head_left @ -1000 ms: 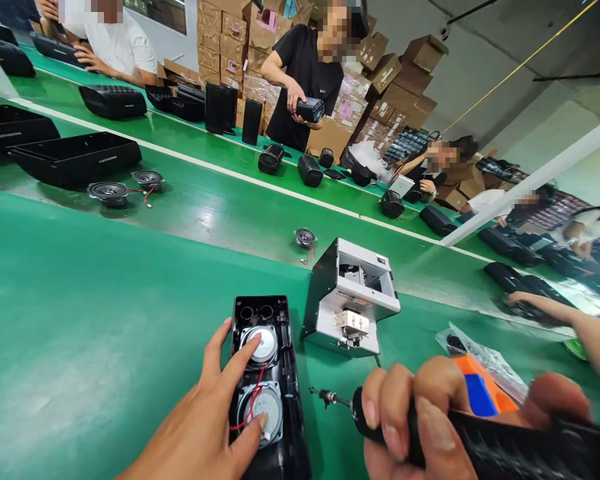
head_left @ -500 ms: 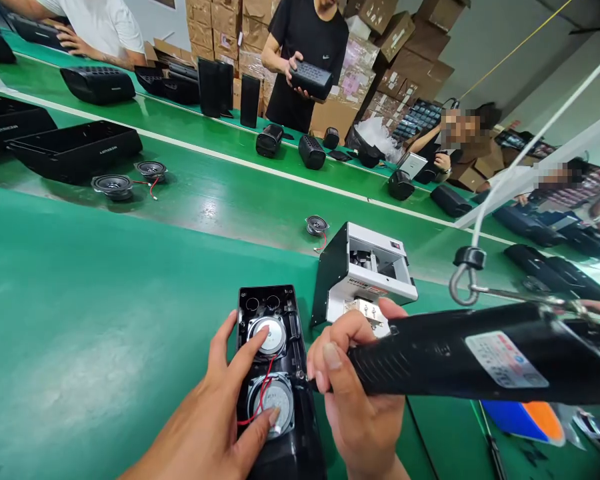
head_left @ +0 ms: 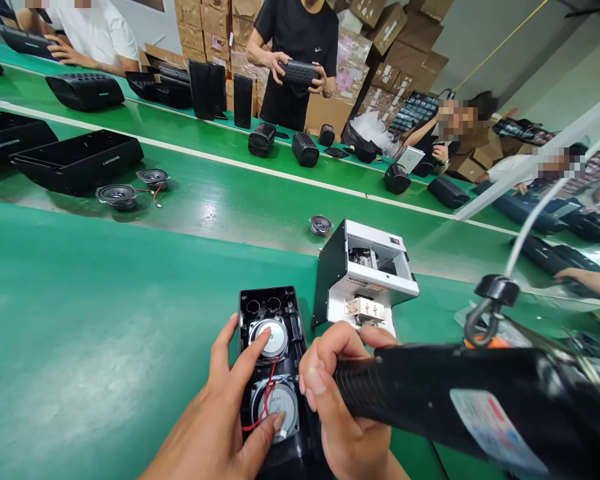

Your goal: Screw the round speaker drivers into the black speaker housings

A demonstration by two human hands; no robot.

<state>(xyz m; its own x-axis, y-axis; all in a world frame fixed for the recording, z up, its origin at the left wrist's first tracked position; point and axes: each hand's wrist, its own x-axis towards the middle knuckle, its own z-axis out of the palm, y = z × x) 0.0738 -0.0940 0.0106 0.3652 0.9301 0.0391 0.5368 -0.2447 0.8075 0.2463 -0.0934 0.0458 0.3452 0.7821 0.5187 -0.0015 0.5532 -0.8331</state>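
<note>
A black speaker housing (head_left: 307, 443) lies on the green mat with its inside facing up. Two round speaker drivers sit in it, an upper driver (head_left: 275, 341) and a lower driver (head_left: 285, 407), with red wires (head_left: 267, 393) between them. My left hand (head_left: 230, 400) grips the housing's left side, index finger on the upper driver and thumb on the lower one. In my right hand (head_left: 343, 400) is a black electric screwdriver (head_left: 420, 383), hanging by a hook from a white cord. Its tip points at the housing near the lower driver; my fingers partly hide the tip.
A white and black screw feeder (head_left: 370, 267) stands just beyond my right hand. Loose speaker drivers (head_left: 117, 195) and black housings (head_left: 80, 160) lie on the green conveyor line. Across it, a person in black (head_left: 300, 40) holds a speaker; other people sit along the line.
The screwdriver's rear has swung down and toward me, its hook moving right and lower. My right hand shifted slightly left. My left hand keeps its hold on the housing.
</note>
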